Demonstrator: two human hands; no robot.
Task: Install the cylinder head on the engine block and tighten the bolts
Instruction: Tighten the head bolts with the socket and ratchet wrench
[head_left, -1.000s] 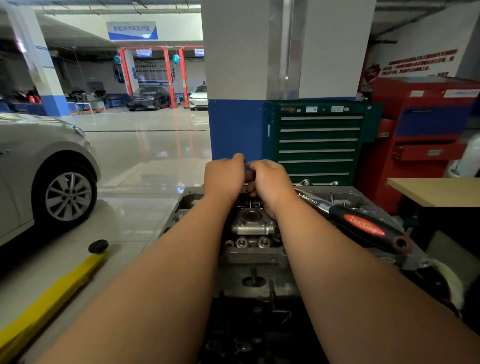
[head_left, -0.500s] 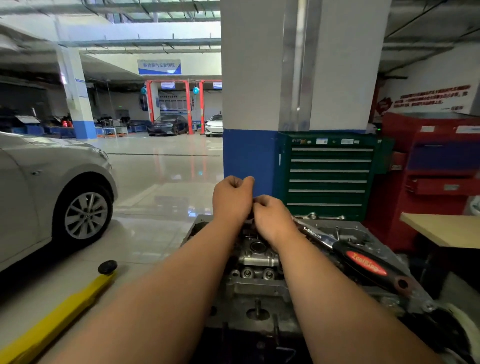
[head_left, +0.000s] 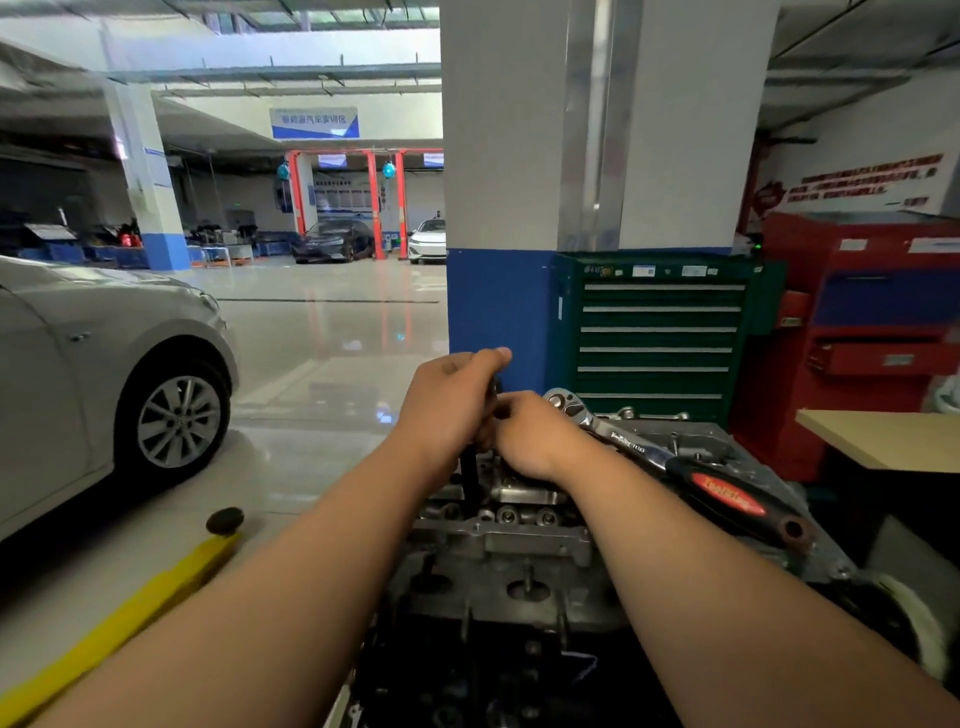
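Head view: cyl. head (head_left: 511, 540) sits centre-low, straight in front of the person, on top of the darker block (head_left: 483, 675). It's bare grey cast metal, dull w/ brighter machined edges. A row of small round caps runs across its middle, a bearing saddle sits just behind them, and two thin studs stand upright in round recesses on the near deck. Left hand (head_left: 449, 402) is a fist wrapped round a dark upright shaft (head_left: 470, 470) that drops to the cyl. head's far part. Right hand (head_left: 530, 439) touches the left, fingers curled in toward the shaft's top; can't tell if it actually grips it. Ratchet (head_left: 678, 467) lies on the right side, chrome end just beside the right hand, black-and-red handle pointing near-right. Bkgd: green drawer cabinet (head_left: 660, 338), red cabinet (head_left: 872, 332), pillar (head_left: 498, 156), silver car (head_left: 78, 374) at left, tabletop (head_left: 883, 439) at right.
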